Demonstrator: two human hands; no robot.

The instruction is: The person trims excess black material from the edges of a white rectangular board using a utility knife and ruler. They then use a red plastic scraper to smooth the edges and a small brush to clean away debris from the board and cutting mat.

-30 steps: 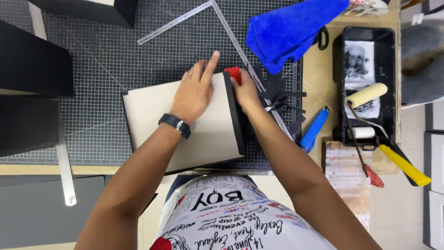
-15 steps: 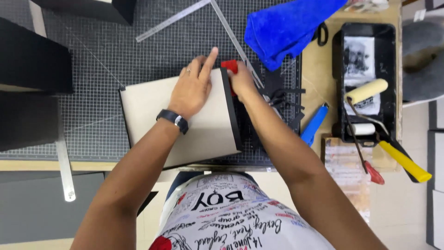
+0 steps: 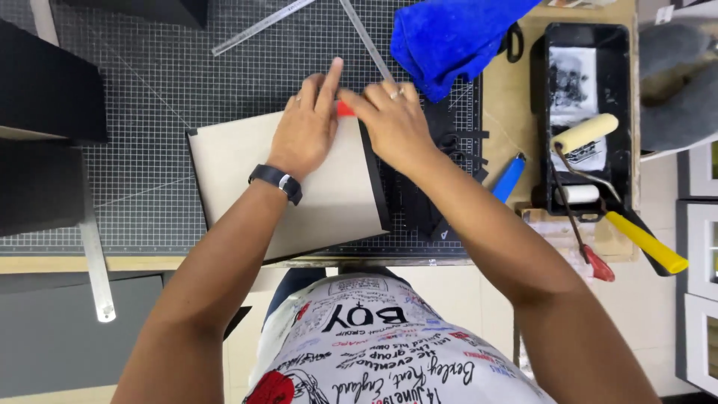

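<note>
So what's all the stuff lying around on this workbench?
Board: one, beige with black edge, centre of mat.
Cutting mat: one, dark gridded, covers the bench.
Red tool: one, small, between both hands at the board's top edge.
Metal rulers: two at top, one at left.
Cloth: one, blue, top.
Paint tray: one, black, right.
Roller: one, cream, yellow handle, on tray.
Blue-handled tool: one, beside tray.
Left hand: flat on board.
Right hand: on red tool.
</note>
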